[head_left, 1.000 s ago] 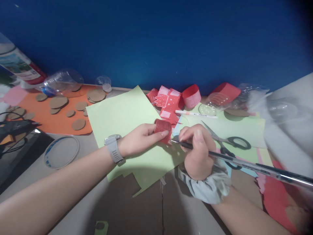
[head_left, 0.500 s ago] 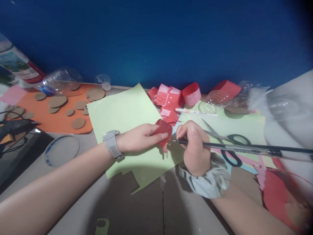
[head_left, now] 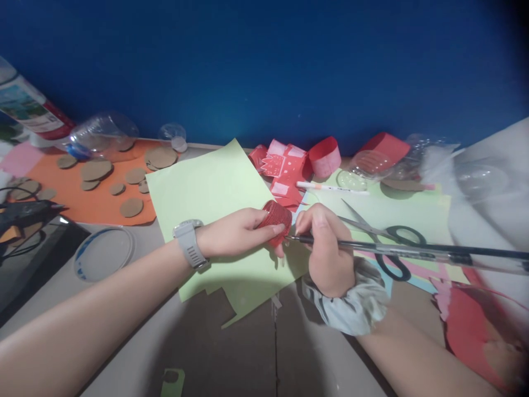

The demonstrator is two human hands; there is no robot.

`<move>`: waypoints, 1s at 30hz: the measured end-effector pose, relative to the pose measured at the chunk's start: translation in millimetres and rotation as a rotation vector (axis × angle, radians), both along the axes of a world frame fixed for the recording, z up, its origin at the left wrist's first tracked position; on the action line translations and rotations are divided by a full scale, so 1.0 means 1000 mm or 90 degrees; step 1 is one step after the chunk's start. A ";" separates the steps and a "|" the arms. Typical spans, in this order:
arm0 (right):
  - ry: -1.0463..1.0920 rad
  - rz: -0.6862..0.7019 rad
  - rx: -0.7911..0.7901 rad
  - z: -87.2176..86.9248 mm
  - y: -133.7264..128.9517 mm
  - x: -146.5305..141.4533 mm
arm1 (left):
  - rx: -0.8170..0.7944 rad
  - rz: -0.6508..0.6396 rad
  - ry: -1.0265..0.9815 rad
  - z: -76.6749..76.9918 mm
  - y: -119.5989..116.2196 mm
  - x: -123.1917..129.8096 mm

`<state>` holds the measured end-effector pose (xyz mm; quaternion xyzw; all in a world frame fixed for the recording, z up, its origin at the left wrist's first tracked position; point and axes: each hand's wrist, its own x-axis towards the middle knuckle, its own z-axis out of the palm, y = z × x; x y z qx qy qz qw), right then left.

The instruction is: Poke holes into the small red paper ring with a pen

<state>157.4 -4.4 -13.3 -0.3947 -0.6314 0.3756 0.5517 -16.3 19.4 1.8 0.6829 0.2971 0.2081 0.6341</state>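
Note:
Above a pale green sheet (head_left: 206, 187), my left hand (head_left: 239, 231) is closed around a small red wrapped roll (head_left: 278, 218), its thumb lying across the side. My right hand (head_left: 328, 242) pinches a long, thin black pen-like tool (head_left: 388, 249). The tool's narrow metal tip meets or almost meets the roll's lower right edge; whether they touch is hard to tell. Black-handled scissors (head_left: 382, 234) lie open just right of my right hand, partly behind the tool. Cut red and pink paper pieces (head_left: 285, 168) sit beyond the roll.
Several cardboard discs (head_left: 131, 207) rest on orange paper (head_left: 82, 207) at the left. Behind them are a clear plastic bottle (head_left: 105, 135) and a labelled bottle (head_left: 33, 105). A round clear lid (head_left: 103, 253) lies nearer. A white marker (head_left: 330, 188) and red paper (head_left: 467, 325) are on the right.
My right hand has shifted very slightly, and the long tool tilts a little differently. My left hand keeps its hold on the red roll.

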 end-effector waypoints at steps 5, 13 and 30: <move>-0.002 -0.019 0.009 0.000 0.000 -0.001 | 0.017 0.009 0.009 0.001 0.000 0.000; -0.015 0.001 0.005 0.000 -0.002 0.000 | 0.018 0.007 0.009 0.001 0.000 0.000; -0.047 0.001 0.036 -0.003 -0.002 0.001 | 0.018 0.007 0.023 0.001 -0.001 0.000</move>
